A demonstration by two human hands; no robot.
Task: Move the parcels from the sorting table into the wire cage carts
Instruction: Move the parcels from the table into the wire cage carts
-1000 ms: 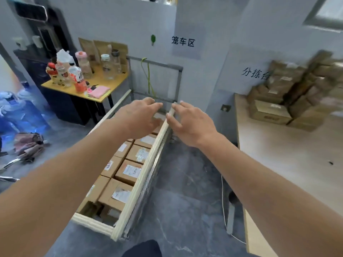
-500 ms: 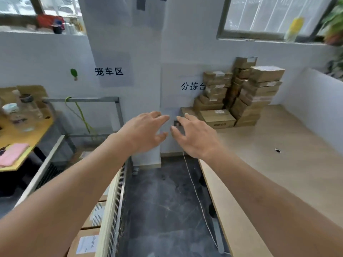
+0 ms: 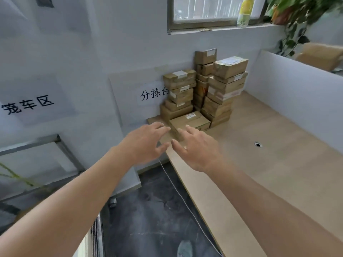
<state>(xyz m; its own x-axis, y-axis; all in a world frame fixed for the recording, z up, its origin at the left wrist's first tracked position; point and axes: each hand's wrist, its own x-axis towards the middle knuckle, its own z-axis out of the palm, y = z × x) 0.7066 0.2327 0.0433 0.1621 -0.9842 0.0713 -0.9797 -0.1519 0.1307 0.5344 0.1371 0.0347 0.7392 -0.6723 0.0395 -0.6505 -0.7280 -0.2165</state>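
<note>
Both hands are extended over the near corner of the bench [image 3: 278, 173]. Left hand [image 3: 146, 143] and right hand [image 3: 196, 149] have fingers spread wide and hold nothing. The nearest parcel [image 3: 189, 121] lies flat on the bench just beyond the fingertips. The stacked parcels [image 3: 222, 86] stand behind it against the wall. The wire cage cart [image 3: 37, 145] stands at left, well apart.

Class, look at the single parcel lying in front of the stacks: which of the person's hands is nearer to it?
The right hand: its fingertips reach the front parcel at its near edge. The left hand hovers just to the parcel's left, open, slightly farther off.
</note>
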